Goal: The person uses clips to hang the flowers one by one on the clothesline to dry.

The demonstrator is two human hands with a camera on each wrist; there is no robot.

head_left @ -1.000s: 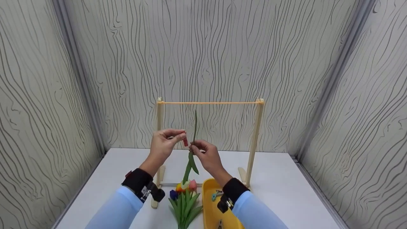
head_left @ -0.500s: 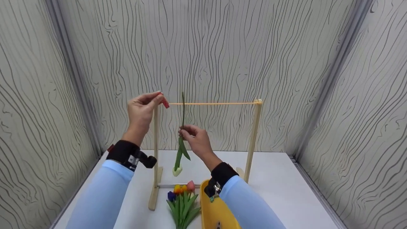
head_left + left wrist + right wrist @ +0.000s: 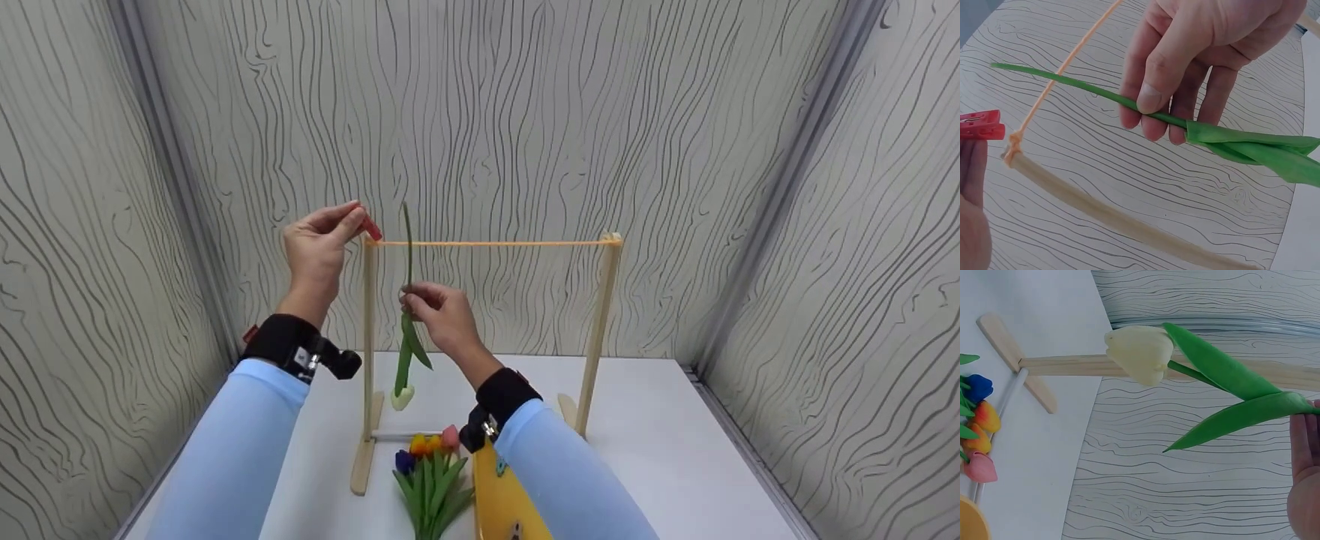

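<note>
My left hand (image 3: 315,244) pinches a red clothespin (image 3: 371,226) beside the top of the frame's left post. In the left wrist view the red clothespin (image 3: 982,125) appears at the left edge, close to the knot of the orange string (image 3: 1044,95). My right hand (image 3: 448,319) holds a white tulip (image 3: 403,397) by its green stem, bloom hanging down. The stem's bare end rises above the orange string (image 3: 495,243), crossing it near the left post. Seen from the right wrist, the white tulip's bloom (image 3: 1141,353) and two green leaves (image 3: 1235,371) show in front of the wooden post.
A wooden frame (image 3: 602,337) stands on the white table (image 3: 645,450), its string stretched between two posts. Several tulips (image 3: 431,480) in purple, orange and pink lie in front. Beside them is a yellow basket (image 3: 499,502) with clothespins, partly hidden by my right sleeve.
Both hands have risen and moved left. The white tulip has been lifted from beside the bunch until its stem passes the string; the red clothespin has come up to the left post's top.
</note>
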